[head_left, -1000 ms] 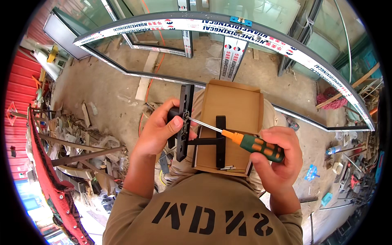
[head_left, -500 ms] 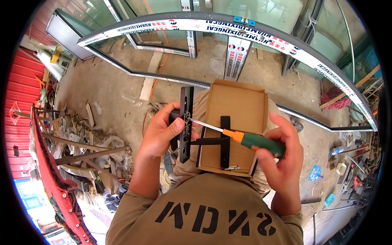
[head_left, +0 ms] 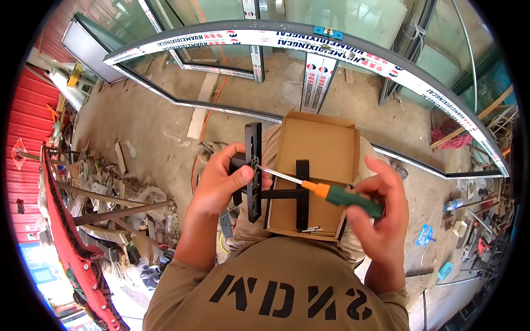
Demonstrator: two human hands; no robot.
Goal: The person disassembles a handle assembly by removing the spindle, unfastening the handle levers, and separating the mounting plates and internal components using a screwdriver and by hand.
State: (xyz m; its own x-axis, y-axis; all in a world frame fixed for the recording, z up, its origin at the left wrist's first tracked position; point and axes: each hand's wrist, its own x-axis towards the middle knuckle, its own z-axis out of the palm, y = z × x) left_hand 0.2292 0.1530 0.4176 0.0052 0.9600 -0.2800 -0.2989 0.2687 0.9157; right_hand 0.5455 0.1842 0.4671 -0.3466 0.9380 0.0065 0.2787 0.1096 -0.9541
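Note:
My left hand (head_left: pixel 225 179) is closed round a black door handle (head_left: pixel 253 194), its long slotted backplate upright and turned to the right. The tip of a screwdriver (head_left: pixel 343 199) with a green and orange handle meets the middle of that plate. At the other end my right hand (head_left: pixel 383 207) holds the green grip between thumb and fingers, the index finger lifted off it. On my lap lies an open cardboard box (head_left: pixel 318 144). A second black door handle (head_left: pixel 302 212) rests in the box, with several small metal pins or screws (head_left: pixel 313 229) beside it.
A large curved window frame (head_left: pixel 265 34) with printed protective film spans the floor ahead of me. Glass panes (head_left: pixel 353 16) lean behind it. Scrap (head_left: pixel 118 220) is heaped at the left; tools and debris (head_left: pixel 477 220) lie at the right. An orange cord (head_left: pixel 208 118) crosses the concrete.
The door handle and screwdriver tip have dropped slightly in view, and the box has shifted a little left. My right hand's fingers have moved slightly around the screwdriver grip.

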